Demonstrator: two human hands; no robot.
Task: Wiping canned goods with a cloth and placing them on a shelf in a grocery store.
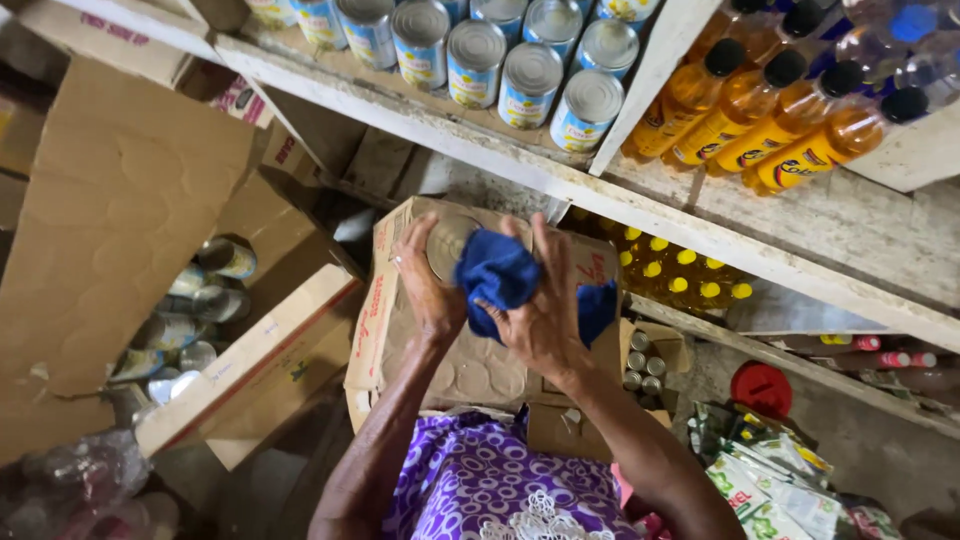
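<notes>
My left hand (428, 290) grips a metal can (447, 243) from the side, its silver end facing me. A blue cloth (500, 280) is bunched in my right hand (540, 315) and pressed against the can's right side. Both hands hover over a flat brown cardboard box (400, 340) in front of my lap. Part of the can is hidden by the cloth.
A white wooden shelf (480, 150) above carries several blue-labelled cans (530, 80) and bottles of amber oil (790, 130) lying on their sides. An open carton at the left (250, 370) holds more cans (190, 320). Yellow-capped bottles (680, 275) stand under the shelf; packets (770, 490) lie at lower right.
</notes>
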